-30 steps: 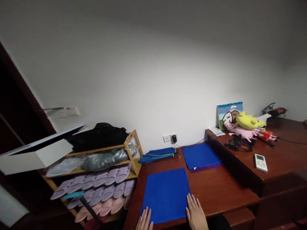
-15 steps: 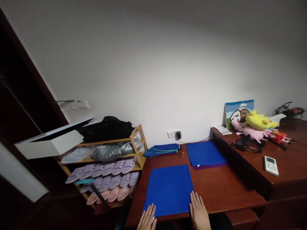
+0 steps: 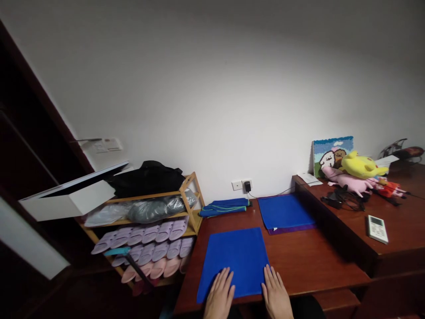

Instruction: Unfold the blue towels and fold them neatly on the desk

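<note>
Cloth (image 3: 236,254) lies flat; left hand (image 3: 219,293) open over its near edge, right hand (image 3: 276,293) open at its near right corner. Light, even pressure should limit creasing.

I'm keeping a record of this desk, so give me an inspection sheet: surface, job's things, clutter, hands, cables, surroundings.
Surface: reddish-brown table, with a raised desk to its right.
Job's things: blue cloth spread flat near the front edge.
Clutter: another blue cloth over a purple one; folded green-edged cloth; plush toys and white remote-like device on the raised desk.
Hands: left hand open, on the spread cloth; right hand open, at its right edge.
Cables: thin cable from a wall plug; tangled dark cable by the toys.
Surroundings: pale wall; wooden rack with slippers, black bag on top.
</note>
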`<state>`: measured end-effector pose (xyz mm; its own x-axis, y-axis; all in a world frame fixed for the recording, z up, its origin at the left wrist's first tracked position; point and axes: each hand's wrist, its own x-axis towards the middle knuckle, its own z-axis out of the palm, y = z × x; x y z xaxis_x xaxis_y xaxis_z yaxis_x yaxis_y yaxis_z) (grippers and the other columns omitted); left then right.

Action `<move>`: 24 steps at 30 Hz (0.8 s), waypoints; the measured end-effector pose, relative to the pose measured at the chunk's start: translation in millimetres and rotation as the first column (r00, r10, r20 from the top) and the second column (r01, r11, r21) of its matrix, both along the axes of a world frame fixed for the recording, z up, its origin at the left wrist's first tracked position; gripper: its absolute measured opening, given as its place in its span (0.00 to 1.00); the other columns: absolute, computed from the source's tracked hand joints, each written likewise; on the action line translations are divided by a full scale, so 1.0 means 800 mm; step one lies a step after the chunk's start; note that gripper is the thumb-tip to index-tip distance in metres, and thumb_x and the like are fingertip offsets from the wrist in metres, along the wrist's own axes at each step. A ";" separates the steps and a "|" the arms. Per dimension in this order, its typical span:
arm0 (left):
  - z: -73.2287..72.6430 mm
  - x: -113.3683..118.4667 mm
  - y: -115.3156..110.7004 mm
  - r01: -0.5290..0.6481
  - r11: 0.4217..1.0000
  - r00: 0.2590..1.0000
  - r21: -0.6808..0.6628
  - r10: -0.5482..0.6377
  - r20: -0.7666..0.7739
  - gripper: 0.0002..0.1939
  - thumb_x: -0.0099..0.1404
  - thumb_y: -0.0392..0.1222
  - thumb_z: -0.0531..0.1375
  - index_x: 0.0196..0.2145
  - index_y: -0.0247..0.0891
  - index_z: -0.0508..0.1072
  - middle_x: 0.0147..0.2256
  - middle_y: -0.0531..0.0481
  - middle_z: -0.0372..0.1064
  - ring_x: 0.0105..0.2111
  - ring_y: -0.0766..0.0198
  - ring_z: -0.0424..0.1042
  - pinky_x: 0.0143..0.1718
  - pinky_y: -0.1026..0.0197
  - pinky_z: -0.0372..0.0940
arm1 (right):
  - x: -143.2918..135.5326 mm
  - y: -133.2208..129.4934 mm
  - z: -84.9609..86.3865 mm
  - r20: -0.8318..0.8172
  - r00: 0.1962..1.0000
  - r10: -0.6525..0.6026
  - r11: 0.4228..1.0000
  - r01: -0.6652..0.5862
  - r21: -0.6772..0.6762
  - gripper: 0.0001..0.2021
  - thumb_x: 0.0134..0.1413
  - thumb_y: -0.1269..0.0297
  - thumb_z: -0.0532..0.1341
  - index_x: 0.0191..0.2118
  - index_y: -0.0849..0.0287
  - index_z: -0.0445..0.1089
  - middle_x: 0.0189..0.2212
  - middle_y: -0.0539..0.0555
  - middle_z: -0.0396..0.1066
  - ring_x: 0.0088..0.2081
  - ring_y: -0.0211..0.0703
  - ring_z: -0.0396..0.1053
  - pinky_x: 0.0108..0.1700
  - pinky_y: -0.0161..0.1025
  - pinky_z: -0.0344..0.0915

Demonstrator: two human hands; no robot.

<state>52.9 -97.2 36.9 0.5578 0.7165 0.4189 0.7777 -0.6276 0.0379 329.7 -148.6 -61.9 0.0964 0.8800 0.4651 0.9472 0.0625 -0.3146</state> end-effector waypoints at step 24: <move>-0.046 -0.096 0.073 -0.311 0.918 0.950 -0.245 0.290 -0.117 0.34 0.77 0.59 0.40 0.73 0.44 0.41 0.73 0.49 0.41 0.72 0.57 0.44 0.71 0.45 0.49 | 0.000 -0.014 0.027 -0.088 0.996 -0.006 0.972 -0.015 -0.233 0.31 0.70 0.47 0.42 0.70 0.56 0.56 0.71 0.51 0.50 0.71 0.54 0.51 0.71 0.55 0.52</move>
